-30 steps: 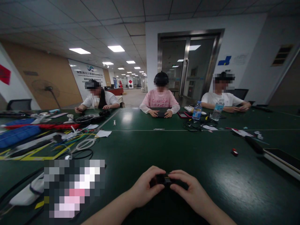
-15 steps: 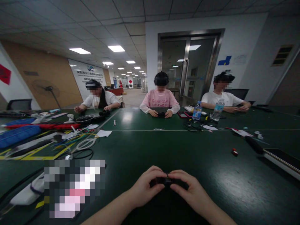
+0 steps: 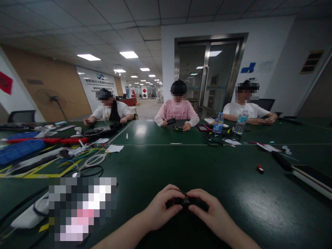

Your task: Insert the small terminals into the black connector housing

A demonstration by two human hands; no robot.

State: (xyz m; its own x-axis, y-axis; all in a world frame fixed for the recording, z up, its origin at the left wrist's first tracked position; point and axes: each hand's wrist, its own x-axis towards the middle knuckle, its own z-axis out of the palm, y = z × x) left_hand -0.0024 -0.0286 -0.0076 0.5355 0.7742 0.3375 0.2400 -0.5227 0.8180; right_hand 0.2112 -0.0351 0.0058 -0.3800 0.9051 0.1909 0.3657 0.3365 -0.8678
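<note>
Close to me at the table's near side, a small black object (image 3: 185,200) is pinched between both my hands. It is dark and mostly covered by the fingers, so its kind cannot be made out. My left hand (image 3: 166,205) grips its left end, with the thumb below and the fingers curled over the top. On the right end, my right hand (image 3: 206,205) closes in the same way. The fingertips of the two hands almost meet over its middle.
Cables (image 3: 94,159), a blue tray (image 3: 22,152) and a white power strip (image 3: 31,214) crowd the left. Two water bottles (image 3: 218,123) stand at the back right. A small red-and-black item (image 3: 259,168) lies to the right. Three people sit across the green table (image 3: 145,162).
My hands stay almost in place around the black object. Across the table, the person in pink has lifted a dark flat piece off a thing on the table.
</note>
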